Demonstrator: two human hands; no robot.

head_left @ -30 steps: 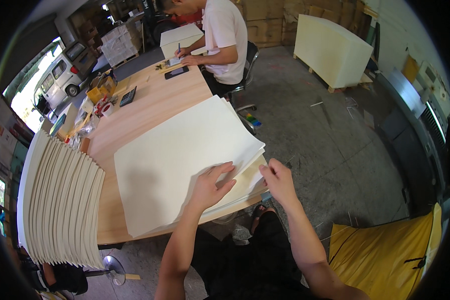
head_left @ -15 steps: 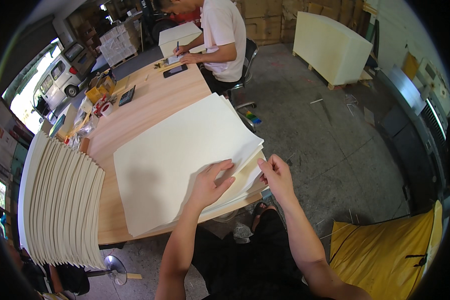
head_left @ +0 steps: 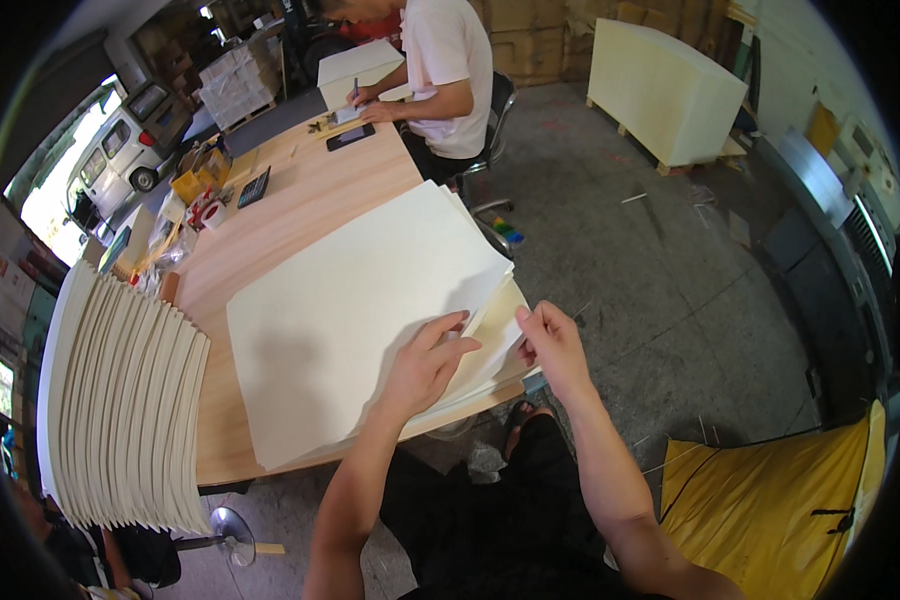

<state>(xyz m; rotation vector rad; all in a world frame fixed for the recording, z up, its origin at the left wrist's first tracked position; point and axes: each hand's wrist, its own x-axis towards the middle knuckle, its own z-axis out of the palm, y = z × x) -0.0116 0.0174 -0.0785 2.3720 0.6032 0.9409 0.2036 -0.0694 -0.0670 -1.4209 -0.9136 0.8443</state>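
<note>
A stack of large cream-white paper sheets (head_left: pixel 330 320) lies on the near end of the wooden table. My left hand (head_left: pixel 422 368) rests on the top sheets by their right edge, thumb and forefinger apart. Beside it, to the right, my right hand (head_left: pixel 555 345) pinches the corner of a lower sheet (head_left: pixel 495 325) between thumb and fingers. The upper sheets' corner is drawn back leftward, so the lower sheets show between my hands. How many sheets the right fingers hold is hidden.
A tall fanned pile of folded sheets (head_left: pixel 120 400) stands at the left of the table (head_left: pixel 300 190). Across the table a seated person (head_left: pixel 445 90) writes. A calculator (head_left: pixel 254 188), tape rolls (head_left: pixel 213 215) and a phone (head_left: pixel 350 137) lie farther off. Yellow cloth (head_left: pixel 770 510) sits lower right.
The upper sheets' right corner has shifted slightly left, baring more of the sheets beneath. My left thumb has moved up closer to the forefinger; my right hand has risen slightly.
</note>
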